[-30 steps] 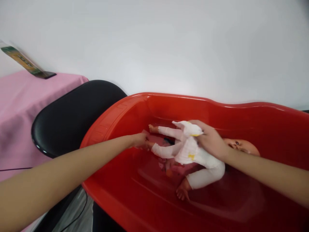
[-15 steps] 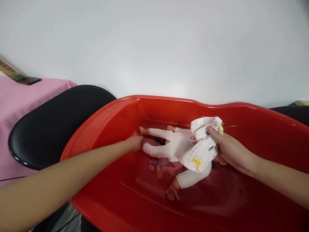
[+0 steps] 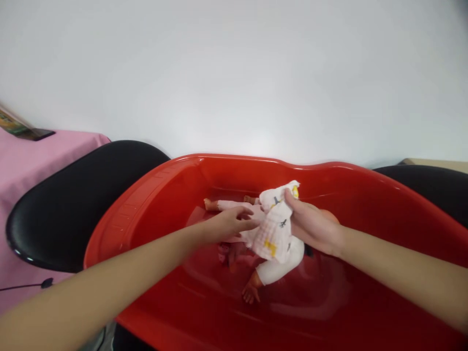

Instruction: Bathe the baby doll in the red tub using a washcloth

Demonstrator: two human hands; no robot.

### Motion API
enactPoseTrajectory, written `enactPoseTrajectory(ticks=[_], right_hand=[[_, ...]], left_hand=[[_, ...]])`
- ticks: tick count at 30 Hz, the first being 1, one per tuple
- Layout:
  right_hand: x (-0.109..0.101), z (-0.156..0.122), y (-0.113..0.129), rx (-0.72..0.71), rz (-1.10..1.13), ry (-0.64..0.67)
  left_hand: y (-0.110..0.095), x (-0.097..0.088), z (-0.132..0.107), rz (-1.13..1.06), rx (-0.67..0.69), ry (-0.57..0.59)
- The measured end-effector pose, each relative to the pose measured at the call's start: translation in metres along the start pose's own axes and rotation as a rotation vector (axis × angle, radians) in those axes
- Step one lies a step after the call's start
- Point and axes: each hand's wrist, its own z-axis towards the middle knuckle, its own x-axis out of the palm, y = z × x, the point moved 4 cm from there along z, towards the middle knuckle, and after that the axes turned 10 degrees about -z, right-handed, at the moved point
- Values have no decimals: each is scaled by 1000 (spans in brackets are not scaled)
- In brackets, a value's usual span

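A: Now, what is the left hand [image 3: 230, 225] doing?
B: Having released the foot of the doll [image 3: 280, 269], it is reaching, fingers loosely open and empty, toward the cloth [image 3: 272, 228].
A: And the right hand [image 3: 315, 230]?
B: It is pinching the cloth over the doll, which is lying in the tub [image 3: 146, 189].

Red tub [image 3: 146, 190] sat across two supports: black seat [image 3: 73, 204] on the left, second black seat [image 3: 431, 187] on the right. Pink-clothed counter [image 3: 32, 165] was far left, with a green-yellow packet [image 3: 14, 127] at its back edge by the white wall [image 3: 234, 73]. Black cable [image 3: 22, 286] ran across the pink front. Beige edge [image 3: 435, 163] showed behind the right seat.
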Motion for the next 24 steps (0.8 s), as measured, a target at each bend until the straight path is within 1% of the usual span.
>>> enactPoseTrajectory(ticks=[1, 2, 4, 6, 8, 10, 13, 15, 17, 19, 21, 22, 23, 24], right_hand=[[10, 1, 4, 12, 72, 82], [19, 0, 8, 34, 129, 154], [32, -5, 18, 44, 151, 266], [38, -13, 26, 21, 84, 304], [37, -23, 29, 10, 26, 256], [36, -33, 28, 33, 35, 200], [45, -48, 23, 97, 78, 214], [52, -56, 21, 130, 53, 196], [55, -64, 21, 146, 36, 129], [56, -70, 20, 154, 99, 75], [57, -74, 19, 156, 198, 62], [57, -75, 19, 145, 228, 54], [56, -76, 20, 124, 236, 38], [56, -77, 22, 93, 222, 19]], left_hand=[[-11, 15, -6, -78, -24, 47], [-20, 26, -12, -144, -42, 49], [-32, 36, -25, -231, -35, -44], [-38, 38, -38, -340, 2, -153], [-40, 36, -54, -431, 32, -196], [-42, 35, -69, -481, 55, -216], [-42, 36, -89, -469, 81, -275], [-38, 37, -99, -414, 101, -355], [-31, 37, -109, -392, 148, -463], [-22, 37, -118, -420, 169, -563], [-13, 39, -126, -506, 161, -616], [-9, 41, -128, -579, 151, -619], [-6, 44, -130, -676, 132, -603], [-5, 48, -132, -790, 106, -563]])
